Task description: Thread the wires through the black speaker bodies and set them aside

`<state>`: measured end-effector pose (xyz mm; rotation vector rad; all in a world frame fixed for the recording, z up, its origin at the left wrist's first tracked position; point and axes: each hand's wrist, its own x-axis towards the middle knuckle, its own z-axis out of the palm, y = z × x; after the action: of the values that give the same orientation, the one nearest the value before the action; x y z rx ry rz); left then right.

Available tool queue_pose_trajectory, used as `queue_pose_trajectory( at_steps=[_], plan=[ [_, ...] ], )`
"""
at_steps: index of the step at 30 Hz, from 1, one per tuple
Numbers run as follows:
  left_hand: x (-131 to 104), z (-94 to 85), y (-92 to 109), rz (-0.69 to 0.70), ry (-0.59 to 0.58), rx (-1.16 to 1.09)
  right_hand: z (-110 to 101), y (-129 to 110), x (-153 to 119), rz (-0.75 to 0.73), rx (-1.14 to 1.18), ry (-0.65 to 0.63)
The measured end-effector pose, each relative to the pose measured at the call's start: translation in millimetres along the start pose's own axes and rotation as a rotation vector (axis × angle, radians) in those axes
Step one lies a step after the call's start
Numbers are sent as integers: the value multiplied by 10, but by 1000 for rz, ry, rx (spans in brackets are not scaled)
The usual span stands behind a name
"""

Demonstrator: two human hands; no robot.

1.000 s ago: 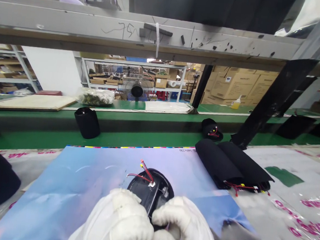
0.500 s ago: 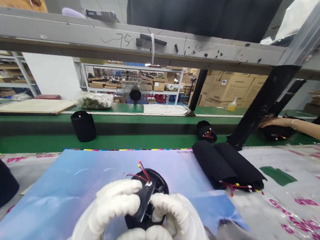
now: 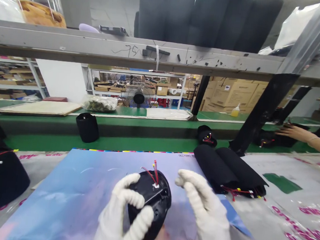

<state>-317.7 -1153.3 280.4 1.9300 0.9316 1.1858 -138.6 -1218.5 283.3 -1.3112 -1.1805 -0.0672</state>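
A round black housing (image 3: 155, 205) with red wires and small connectors rises from a blue-purple printed sheet (image 3: 96, 174). My left hand (image 3: 129, 210), in a white glove, grips its left side with fingers and thumb. To its right, apart from it, my right hand (image 3: 200, 202), also gloved in white, is raised. Its thumb and forefinger are near each other, and whether anything is between them cannot be made out. Two black fabric rolls (image 3: 217, 170) with red wires lie behind the right hand.
More black rolls stand at left (image 3: 0, 177) and on the green bench (image 3: 87, 128). A slanted black-wrapped post (image 3: 264, 110) rises at right. Beyond it, another person's hand (image 3: 296, 132) touches dark items. A metal shelf beam (image 3: 99, 49) crosses above.
My right hand has come off the black housing and moved right. The housing has tilted in my left hand. The other person's hand has shifted right, and the view has moved slightly.
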Motion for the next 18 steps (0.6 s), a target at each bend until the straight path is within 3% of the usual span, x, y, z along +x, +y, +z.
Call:
queue_pose_trajectory(
  at_steps=[2,4,7,10,12,14,16,18],
  plan=[
    [192,-106,-28,-74,-208,-170,36,75,31,-114,-20,-91],
    [366,-153,-81,-84,-309,-296,103,88,-12,-248,-55,-124],
    [556,-98,-154,-107,-278,-473,205,6,-99,-409,-38,-130],
    [658,-18,-177,-135,-296,-574,256,-110,-91,-473,-95,-120],
    [656,-42,-173,-117,-256,-574,250,-177,-32,-458,-177,-171],
    [564,-143,-164,-43,-101,-489,225,-227,34,-424,-203,-267],
    [375,-273,-149,93,101,-304,201,-253,79,-405,-185,-341],
    [127,-355,-125,146,133,-216,197,-253,88,-395,-161,-380]
  ],
)
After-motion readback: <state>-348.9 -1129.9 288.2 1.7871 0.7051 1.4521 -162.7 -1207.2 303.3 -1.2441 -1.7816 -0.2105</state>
